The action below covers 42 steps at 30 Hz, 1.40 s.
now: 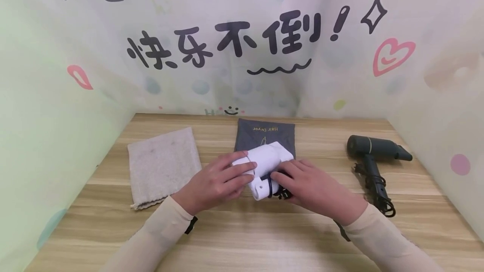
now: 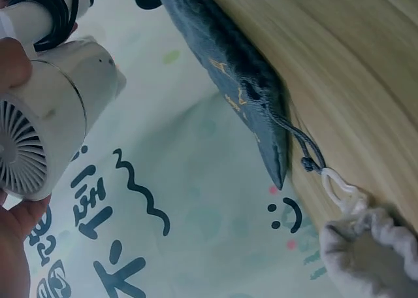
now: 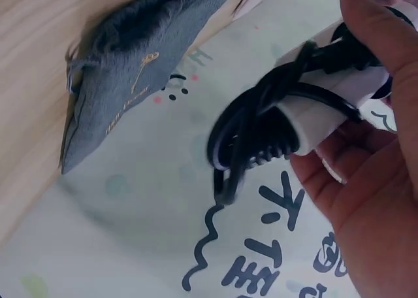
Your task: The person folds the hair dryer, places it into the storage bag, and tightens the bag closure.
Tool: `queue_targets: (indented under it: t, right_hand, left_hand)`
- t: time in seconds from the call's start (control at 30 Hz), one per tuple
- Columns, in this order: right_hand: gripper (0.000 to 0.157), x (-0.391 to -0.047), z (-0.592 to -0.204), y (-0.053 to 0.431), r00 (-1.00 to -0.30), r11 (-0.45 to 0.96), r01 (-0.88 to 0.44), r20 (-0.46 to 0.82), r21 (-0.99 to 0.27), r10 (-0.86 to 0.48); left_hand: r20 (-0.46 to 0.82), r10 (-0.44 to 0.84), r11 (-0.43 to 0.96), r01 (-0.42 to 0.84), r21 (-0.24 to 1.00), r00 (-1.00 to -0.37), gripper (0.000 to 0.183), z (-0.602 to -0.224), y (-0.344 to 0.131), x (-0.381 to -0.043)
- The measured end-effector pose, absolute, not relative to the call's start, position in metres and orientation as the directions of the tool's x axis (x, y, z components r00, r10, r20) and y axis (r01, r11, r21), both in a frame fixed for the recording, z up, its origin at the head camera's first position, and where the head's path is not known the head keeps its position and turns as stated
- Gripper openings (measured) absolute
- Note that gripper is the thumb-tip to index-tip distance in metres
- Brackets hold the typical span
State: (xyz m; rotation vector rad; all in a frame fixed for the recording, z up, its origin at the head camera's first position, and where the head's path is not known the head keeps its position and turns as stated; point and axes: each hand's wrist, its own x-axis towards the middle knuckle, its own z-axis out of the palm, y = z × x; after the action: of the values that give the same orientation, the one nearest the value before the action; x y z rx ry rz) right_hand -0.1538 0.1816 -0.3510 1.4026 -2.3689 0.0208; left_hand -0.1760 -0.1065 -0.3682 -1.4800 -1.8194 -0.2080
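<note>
A white hair dryer [image 1: 266, 156] is held up between both hands over the middle of the table. My left hand [image 1: 215, 179] grips its barrel at the rear; the round fan grille [image 2: 19, 148] shows in the left wrist view. With thumb and fingers, my right hand [image 1: 321, 190] holds the handle, where a black cord [image 3: 245, 128] is wound round and hangs in loops. Just behind the dryer lies a dark grey drawstring pouch [image 1: 245, 135] with yellow "Hair Dryer" lettering, partly hidden by it in the head view.
A light grey cloth pouch [image 1: 164, 167] lies flat at the left, its gathered mouth towards me. At the right rests a dark green hair dryer [image 1: 382, 148], its cord wrapped about the handle. A printed curtain [image 1: 227, 87] hangs along the table's back edge.
</note>
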Motion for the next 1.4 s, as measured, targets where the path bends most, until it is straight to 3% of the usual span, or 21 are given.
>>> queue_targets:
  t: [0.67, 0.93, 1.0, 1.1, 1.23, 1.3, 1.4]
  right_hand:
    - [0.065, -0.152, -0.365, 0.184, -0.473, 0.539, -0.818, 0.298, 0.202, -0.83]
    - [0.067, -0.153, -0.368, 0.192, -0.496, 0.574, -0.793, 0.329, 0.206, -0.804]
    - [0.067, -0.154, -0.369, 0.195, -0.504, 0.583, -0.786, 0.332, 0.206, -0.797]
    - [0.067, -0.157, -0.371, 0.201, -0.52, 0.601, -0.773, 0.339, 0.204, -0.784]
    - [0.066, -0.16, -0.374, 0.211, -0.549, 0.63, -0.75, 0.34, 0.204, -0.764]
    - [0.065, -0.16, -0.375, 0.215, -0.565, 0.643, -0.738, 0.333, 0.206, -0.755]
    - [0.064, -0.159, -0.375, 0.22, -0.582, 0.656, -0.726, 0.322, 0.208, -0.746]
  left_hand:
    - [0.572, 0.79, 0.426, 0.867, -0.257, -0.219, 0.026, -0.377, -0.096, -0.183]
    - [0.609, 0.748, 0.392, 0.916, -0.084, -0.265, 0.04, -0.371, -0.105, -0.186]
    - [0.646, 0.696, 0.423, 0.906, -0.019, -0.312, 0.036, -0.37, -0.108, -0.189]
    - [0.669, 0.593, 0.517, 0.849, 0.112, -0.449, 0.028, -0.371, -0.112, -0.195]
    - [0.531, 0.555, 0.613, 0.746, 0.26, -0.64, 0.018, -0.379, -0.111, -0.207]
    - [0.422, 0.594, 0.632, 0.722, 0.281, -0.685, 0.015, -0.385, -0.108, -0.212]
    - [0.275, 0.681, 0.629, 0.734, 0.255, -0.679, 0.014, -0.393, -0.101, -0.22]
